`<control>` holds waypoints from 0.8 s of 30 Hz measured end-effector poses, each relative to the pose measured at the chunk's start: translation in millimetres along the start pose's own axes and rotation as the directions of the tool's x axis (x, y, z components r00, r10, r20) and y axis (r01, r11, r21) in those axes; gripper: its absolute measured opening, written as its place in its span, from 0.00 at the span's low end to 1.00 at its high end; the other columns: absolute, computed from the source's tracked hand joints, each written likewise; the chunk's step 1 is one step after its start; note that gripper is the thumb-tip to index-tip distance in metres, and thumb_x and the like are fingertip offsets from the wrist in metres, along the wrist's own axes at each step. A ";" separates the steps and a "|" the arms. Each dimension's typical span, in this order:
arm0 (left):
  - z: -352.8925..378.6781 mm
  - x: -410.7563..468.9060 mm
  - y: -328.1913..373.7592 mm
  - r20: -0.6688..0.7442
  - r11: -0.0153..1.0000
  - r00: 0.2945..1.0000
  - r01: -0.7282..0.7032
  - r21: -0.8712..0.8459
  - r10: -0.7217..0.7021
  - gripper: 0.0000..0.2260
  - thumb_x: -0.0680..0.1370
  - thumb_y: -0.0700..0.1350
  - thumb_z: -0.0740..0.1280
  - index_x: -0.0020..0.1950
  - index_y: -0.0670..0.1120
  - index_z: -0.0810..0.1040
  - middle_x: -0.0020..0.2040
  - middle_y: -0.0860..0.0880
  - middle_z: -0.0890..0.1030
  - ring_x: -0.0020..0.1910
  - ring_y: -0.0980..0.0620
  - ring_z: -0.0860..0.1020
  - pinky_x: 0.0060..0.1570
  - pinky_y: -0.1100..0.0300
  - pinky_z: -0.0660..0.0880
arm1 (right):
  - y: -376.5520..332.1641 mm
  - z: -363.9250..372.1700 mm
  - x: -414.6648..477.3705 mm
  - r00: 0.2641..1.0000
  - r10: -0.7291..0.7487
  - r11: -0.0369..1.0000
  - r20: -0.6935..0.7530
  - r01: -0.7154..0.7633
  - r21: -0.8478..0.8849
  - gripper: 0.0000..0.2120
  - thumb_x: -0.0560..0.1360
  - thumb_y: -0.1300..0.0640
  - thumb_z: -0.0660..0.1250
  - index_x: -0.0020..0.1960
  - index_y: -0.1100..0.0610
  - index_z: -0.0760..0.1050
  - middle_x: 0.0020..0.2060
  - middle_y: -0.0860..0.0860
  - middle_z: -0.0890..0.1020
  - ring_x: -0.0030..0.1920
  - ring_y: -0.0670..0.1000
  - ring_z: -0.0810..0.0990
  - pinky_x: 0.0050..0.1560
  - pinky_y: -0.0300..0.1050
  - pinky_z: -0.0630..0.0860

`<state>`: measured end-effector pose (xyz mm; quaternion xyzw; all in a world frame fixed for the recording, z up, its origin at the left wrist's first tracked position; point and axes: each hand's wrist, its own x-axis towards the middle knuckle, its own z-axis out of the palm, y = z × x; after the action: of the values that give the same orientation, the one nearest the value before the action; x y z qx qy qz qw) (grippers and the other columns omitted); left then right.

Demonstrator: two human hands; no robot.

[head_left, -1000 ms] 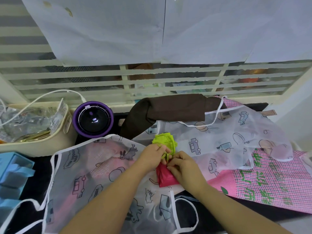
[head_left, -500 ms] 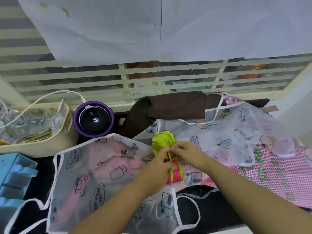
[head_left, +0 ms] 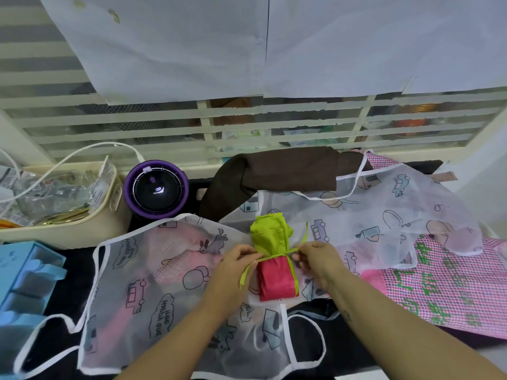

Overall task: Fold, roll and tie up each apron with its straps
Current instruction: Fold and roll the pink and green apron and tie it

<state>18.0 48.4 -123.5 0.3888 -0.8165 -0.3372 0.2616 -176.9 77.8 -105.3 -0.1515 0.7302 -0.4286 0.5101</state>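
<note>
Evidently soft, light and apt to spring open, the rolled green-and-red apron (head_left: 274, 278) is best held by its thin green strap (head_left: 277, 254) close to the roll. It lies right of and nearer than the purple-rimmed appliance (head_left: 155, 189), between the left hand (head_left: 236, 267) and right hand (head_left: 318, 259), each pinching a strap end.

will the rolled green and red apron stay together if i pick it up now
Probably soft and light: the rolled apron is thin creased fabric. It may loosen: the green strap is just pulled taut between left hand and right hand.
</note>
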 end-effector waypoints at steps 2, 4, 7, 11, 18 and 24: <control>-0.7 -3.2 -0.6 -0.024 0.999 1.000 0.018 0.030 -0.018 0.23 0.79 0.55 0.53 0.58 0.45 0.82 0.52 0.56 0.74 0.51 0.63 0.72 0.54 0.76 0.66 | 0.5 1.1 -2.1 0.999 0.017 0.998 -0.028 -0.015 0.060 0.16 0.79 0.62 0.62 0.33 0.60 0.74 0.21 0.50 0.75 0.19 0.44 0.68 0.24 0.35 0.66; -1.5 -1.3 -0.7 -0.057 0.998 0.998 0.011 0.061 -0.007 0.19 0.79 0.54 0.57 0.53 0.45 0.83 0.48 0.55 0.75 0.48 0.61 0.73 0.51 0.77 0.65 | -1.3 2.6 -5.5 0.999 0.040 0.979 -0.016 -0.035 0.202 0.15 0.79 0.62 0.62 0.34 0.61 0.73 0.21 0.50 0.75 0.20 0.44 0.69 0.22 0.34 0.67; -2.3 6.4 1.5 -0.076 0.991 0.996 -0.042 0.126 0.052 0.08 0.76 0.46 0.67 0.45 0.44 0.83 0.46 0.54 0.75 0.44 0.60 0.73 0.48 0.74 0.68 | -10.7 4.8 -15.5 0.994 0.066 0.863 0.086 -0.100 0.495 0.10 0.79 0.64 0.61 0.40 0.64 0.74 0.24 0.53 0.76 0.22 0.45 0.76 0.22 0.33 0.73; -0.5 18.0 16.8 -0.052 0.989 0.994 -0.090 0.119 0.097 0.05 0.73 0.42 0.68 0.38 0.43 0.78 0.45 0.53 0.75 0.43 0.61 0.72 0.44 0.75 0.67 | -12.9 10.2 -26.5 0.968 0.000 0.819 0.253 -0.145 0.556 0.09 0.81 0.63 0.56 0.43 0.62 0.71 0.34 0.58 0.83 0.33 0.53 0.84 0.32 0.41 0.81; -3.0 22.8 9.7 0.023 0.992 0.993 0.120 -0.029 -0.120 0.13 0.74 0.35 0.66 0.34 0.49 0.71 0.43 0.52 0.78 0.44 0.64 0.74 0.43 0.71 0.68 | -10.3 -1.6 -24.1 0.942 0.017 0.946 0.336 -0.125 0.301 0.14 0.81 0.63 0.52 0.38 0.60 0.67 0.48 0.60 0.82 0.43 0.53 0.83 0.38 0.41 0.81; 9.9 35.7 41.7 0.064 0.935 0.968 0.250 -0.251 -0.242 0.08 0.76 0.34 0.64 0.39 0.42 0.79 0.43 0.55 0.82 0.41 0.62 0.77 0.44 0.70 0.71 | -10.9 -2.2 -20.4 0.943 0.029 0.954 0.332 -0.125 0.271 0.14 0.80 0.64 0.51 0.35 0.57 0.63 0.44 0.55 0.85 0.28 0.46 0.73 0.30 0.37 0.71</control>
<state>-27.9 42.5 -92.4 0.4453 -0.7147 -0.4766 0.2526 -172.3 85.9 -84.0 -0.1150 0.5715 -0.4792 0.6561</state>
